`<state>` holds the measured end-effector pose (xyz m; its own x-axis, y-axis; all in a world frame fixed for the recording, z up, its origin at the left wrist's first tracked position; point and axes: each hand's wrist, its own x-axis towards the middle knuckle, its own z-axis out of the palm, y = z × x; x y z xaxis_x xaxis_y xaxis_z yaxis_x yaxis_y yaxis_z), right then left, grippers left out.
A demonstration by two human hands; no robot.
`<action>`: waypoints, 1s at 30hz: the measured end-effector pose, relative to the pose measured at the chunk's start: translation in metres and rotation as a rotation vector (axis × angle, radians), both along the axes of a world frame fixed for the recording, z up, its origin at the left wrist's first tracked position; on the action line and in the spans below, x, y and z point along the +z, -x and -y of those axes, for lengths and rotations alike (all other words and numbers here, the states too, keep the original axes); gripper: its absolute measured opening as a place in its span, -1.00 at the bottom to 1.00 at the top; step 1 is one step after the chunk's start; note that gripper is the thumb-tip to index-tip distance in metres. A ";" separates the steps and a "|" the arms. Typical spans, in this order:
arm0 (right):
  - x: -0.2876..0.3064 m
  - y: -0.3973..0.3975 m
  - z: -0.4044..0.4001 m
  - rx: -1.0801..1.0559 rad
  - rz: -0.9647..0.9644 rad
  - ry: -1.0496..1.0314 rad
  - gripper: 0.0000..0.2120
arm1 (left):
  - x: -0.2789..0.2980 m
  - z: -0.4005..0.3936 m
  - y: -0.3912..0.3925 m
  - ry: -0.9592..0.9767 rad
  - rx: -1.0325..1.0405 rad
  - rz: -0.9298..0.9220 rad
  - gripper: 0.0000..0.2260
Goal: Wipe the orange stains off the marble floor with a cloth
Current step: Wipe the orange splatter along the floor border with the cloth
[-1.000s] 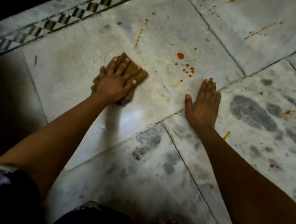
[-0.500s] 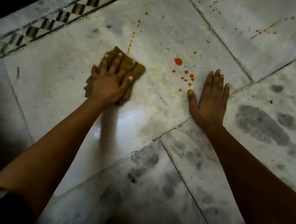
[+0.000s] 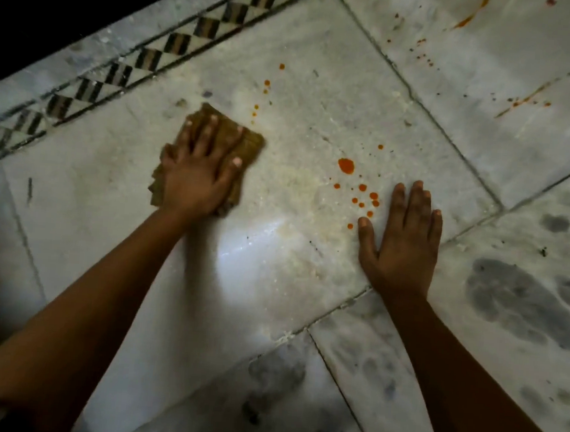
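The left hand's fingers [image 3: 212,133] lie spread and flat on the brown cloth [image 3: 248,144], pressing it to the marble floor [image 3: 290,266] rather than gripping it; the cloth sits on the big slab, near the checkered border strip [image 3: 146,59] at the floor's far-left edge. The right hand [image 3: 401,241] is empty, fingers together, flat on the same slab near its right-hand joint, and looks like a brace. A trail of small orange drops [image 3: 266,83] begins just beyond the cloth's far corner; the large orange spot [image 3: 346,166] and its scatter lie between the two hands. To wipe well, I would keep the palm weighted, sweep through the trail, then across to the large spot, lifting the residue rather than smearing it.
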<state>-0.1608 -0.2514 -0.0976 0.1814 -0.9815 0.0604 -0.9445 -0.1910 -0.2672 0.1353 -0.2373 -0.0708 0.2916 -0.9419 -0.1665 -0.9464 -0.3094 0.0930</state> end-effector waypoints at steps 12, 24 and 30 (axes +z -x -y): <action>0.003 -0.001 0.003 -0.009 -0.058 -0.068 -0.26 | -0.007 0.062 0.038 0.057 -0.124 -0.040 -0.50; 0.005 -0.003 0.004 -0.017 -0.065 -0.091 -0.27 | -0.005 0.149 0.018 0.049 0.107 -0.093 -0.54; 0.005 -0.002 0.003 -0.015 -0.080 -0.113 -0.27 | -0.007 0.065 0.013 0.054 -0.225 -0.038 -0.49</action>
<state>-0.1587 -0.2542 -0.0922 0.1664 -0.9839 -0.0649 -0.9663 -0.1496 -0.2094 0.1219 -0.3024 -0.0782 0.0680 -0.9904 -0.1206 -0.9864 -0.0848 0.1406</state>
